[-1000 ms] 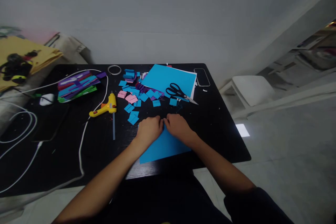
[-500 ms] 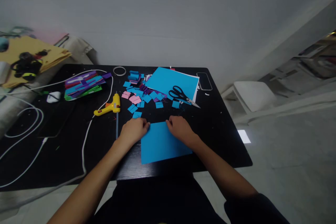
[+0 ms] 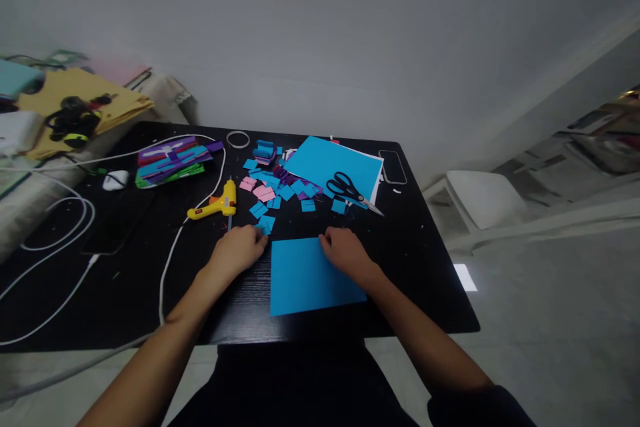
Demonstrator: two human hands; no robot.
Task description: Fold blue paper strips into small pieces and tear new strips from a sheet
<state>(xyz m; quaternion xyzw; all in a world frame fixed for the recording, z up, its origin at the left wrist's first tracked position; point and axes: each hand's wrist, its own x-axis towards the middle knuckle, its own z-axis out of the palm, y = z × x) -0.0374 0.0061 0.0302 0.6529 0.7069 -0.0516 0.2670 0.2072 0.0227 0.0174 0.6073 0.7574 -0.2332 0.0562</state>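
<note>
Black table (image 3: pixel 415 267), grey wall (image 3: pixel 320 33); hands (image 3: pixel 239 248) half-curled, the right (image 3: pixel 345 251) on blue paper (image 3: pixel 303 280), grip unclear

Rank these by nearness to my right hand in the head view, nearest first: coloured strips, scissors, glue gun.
1. Scissors, just beyond the right hand.
2. Glue gun, off to its left.
3. Coloured strips, farther left and farther back.

This looks like a room at home, set up for paper craft: a black desk (image 3: pixel 425 270) against a plain wall (image 3: pixel 320 47) bears 1 yellow glue gun (image 3: pixel 228 199), 1 pair of scissors (image 3: pixel 358 197), many small paper pieces (image 3: pixel 308 205) and a plugged-in phone (image 3: pixel 115 227), with a white seat (image 3: pixel 485 197) nearby.
</note>
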